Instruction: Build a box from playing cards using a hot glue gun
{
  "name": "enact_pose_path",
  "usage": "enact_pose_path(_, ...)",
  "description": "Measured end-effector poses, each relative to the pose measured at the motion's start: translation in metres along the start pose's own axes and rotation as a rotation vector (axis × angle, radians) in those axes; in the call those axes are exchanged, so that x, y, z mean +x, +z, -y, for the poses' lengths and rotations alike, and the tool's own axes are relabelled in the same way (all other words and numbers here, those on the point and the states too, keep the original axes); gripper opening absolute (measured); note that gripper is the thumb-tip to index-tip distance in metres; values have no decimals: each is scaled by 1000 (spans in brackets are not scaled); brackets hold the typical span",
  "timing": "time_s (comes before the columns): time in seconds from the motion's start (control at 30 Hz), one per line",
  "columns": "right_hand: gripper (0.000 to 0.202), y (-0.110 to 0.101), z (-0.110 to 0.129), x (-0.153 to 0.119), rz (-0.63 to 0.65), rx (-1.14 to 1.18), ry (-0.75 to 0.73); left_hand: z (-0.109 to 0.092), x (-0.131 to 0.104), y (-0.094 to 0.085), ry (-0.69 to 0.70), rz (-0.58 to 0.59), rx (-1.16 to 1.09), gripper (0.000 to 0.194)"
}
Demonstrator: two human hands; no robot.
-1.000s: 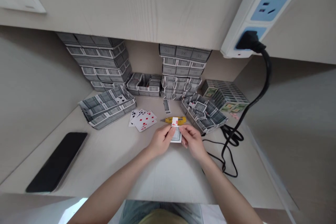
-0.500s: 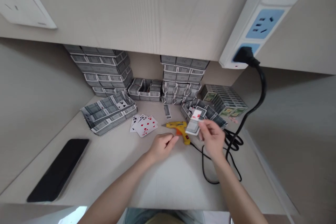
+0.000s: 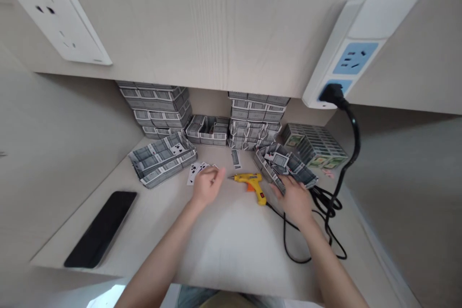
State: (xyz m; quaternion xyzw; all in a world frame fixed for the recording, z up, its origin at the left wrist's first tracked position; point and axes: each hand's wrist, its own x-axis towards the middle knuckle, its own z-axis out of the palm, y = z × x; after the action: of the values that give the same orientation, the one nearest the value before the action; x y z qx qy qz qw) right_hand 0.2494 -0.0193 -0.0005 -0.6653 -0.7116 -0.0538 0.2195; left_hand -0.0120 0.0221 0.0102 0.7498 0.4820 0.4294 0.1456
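My left hand [image 3: 207,186] is loosely curled above a few loose playing cards [image 3: 193,172], partly covering them; nothing shows in its fingers. At the near wall of an open box made of folded playing cards [image 3: 263,166], my right hand [image 3: 294,197] has its fingers apart and reaching over the rim. Folded card pieces [image 3: 280,160] lie inside that box. Between my hands a yellow glue gun [image 3: 254,183] with an orange trigger rests on the table, its nozzle pointing left. A folded grey card piece [image 3: 236,159] lies behind it.
A long card tray [image 3: 164,163] stands left, before stacked card boxes [image 3: 159,110]. More stand at the back: a small box [image 3: 207,139], a tower [image 3: 256,120], a block [image 3: 317,144]. A black phone [image 3: 103,228] lies front left. Black cable [image 3: 355,139] runs from a power strip [image 3: 361,48].
My right hand has lowered to the right box, and the folded card piece has left its fingers. My left hand has moved left from the glue gun to the loose cards. The view has shifted.
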Motion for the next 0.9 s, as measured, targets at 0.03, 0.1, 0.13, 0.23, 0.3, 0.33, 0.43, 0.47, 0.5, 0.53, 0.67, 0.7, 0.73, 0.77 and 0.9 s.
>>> enact_pose_path(0.03,30,3,0,-1,-1,-49,-7,5,7,-10,6,-32,107,37)
enact_pose_path(0.1,26,8,-1,-2,-19,-92,-18,15,17,-32,2,-107,316,25)
enact_pose_path(0.13,25,10,-2,-2,-32,-96,-21,21,19,-42,-6,-137,409,20)
enact_pose_path(0.23,25,14,-4,-3,-75,-83,-36,39,16,-69,-71,-146,726,34)
enact_pose_path(0.3,26,16,-6,-4,-103,-56,-52,51,8,-83,-169,-83,870,40)
enact_pose_path(0.33,26,17,-6,-5,-116,-39,-59,56,3,-88,-203,16,908,35)
enact_pose_path(0.43,26,19,-9,-7,-151,5,-69,64,-13,-96,-202,191,956,24)
enact_pose_path(0.47,26,20,-9,-7,-162,13,-71,64,-18,-96,-181,187,965,24)
enact_pose_path(0.5,26,21,-10,-8,-173,19,-73,64,-25,-96,-146,177,960,25)
enact_pose_path(0.53,26,21,-10,-8,-182,21,-76,63,-31,-96,-109,166,942,26)
enact_pose_path(0.67,26,21,-11,-9,-204,23,-94,58,-56,-91,11,131,844,30)
enact_pose_path(0.7,25,22,-11,-10,-210,24,-95,58,-60,-90,27,126,830,30)
enact_pose_path(0.73,24,22,-11,-10,-217,27,-94,58,-62,-90,36,124,823,31)
enact_pose_path(0.77,23,23,-11,-11,-225,31,-91,58,-62,-91,38,123,823,30)
enact_pose_path(0.9,20,25,-12,-12,-252,61,-83,63,-45,-100,26,159,857,24)
